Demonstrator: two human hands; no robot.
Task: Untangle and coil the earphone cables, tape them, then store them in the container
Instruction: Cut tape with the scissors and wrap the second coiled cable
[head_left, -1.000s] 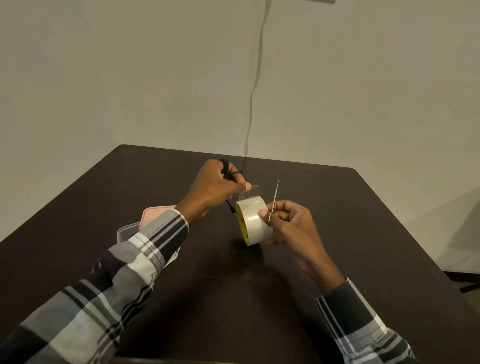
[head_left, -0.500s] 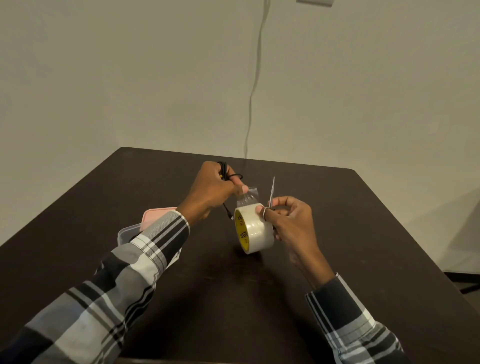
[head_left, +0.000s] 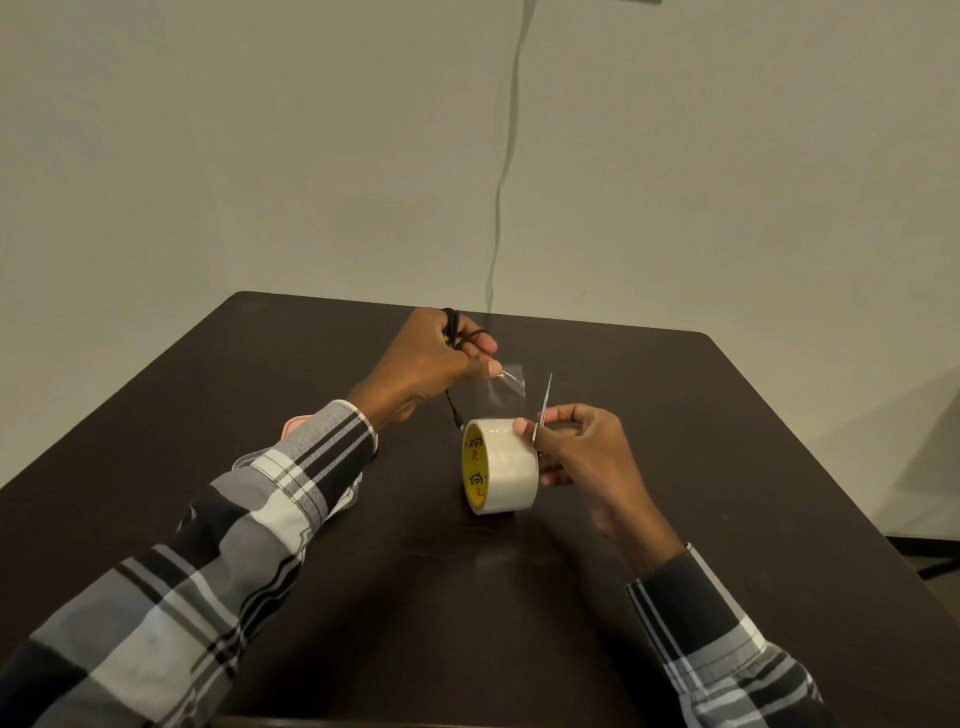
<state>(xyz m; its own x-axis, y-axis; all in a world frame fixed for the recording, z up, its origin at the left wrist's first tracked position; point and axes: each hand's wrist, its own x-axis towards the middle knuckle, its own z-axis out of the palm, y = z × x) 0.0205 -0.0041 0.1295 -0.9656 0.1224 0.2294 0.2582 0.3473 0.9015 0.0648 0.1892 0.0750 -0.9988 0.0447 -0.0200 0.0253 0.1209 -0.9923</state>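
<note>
My left hand (head_left: 436, 358) holds a coiled black earphone cable (head_left: 451, 325); its plug end dangles below the hand. The same hand pinches the free end of a clear tape strip (head_left: 506, 389) between thumb and finger. The strip runs down to a clear tape roll (head_left: 501, 467) with a yellow core, standing on edge on the dark table (head_left: 675, 441). My right hand (head_left: 582, 447) steadies the roll with its thumb and holds a thin metal blade (head_left: 545, 402) upright beside the strip.
A clear container with a pink lid (head_left: 291, 428) lies left of the roll, mostly hidden under my left sleeve. A thin cord (head_left: 506, 156) hangs down the wall behind the table. The table's far edge is close behind my hands.
The left hand has pulled the tape end up and away from the roll, so a longer clear strip shows. The roll has come down onto the table with the right hand.
</note>
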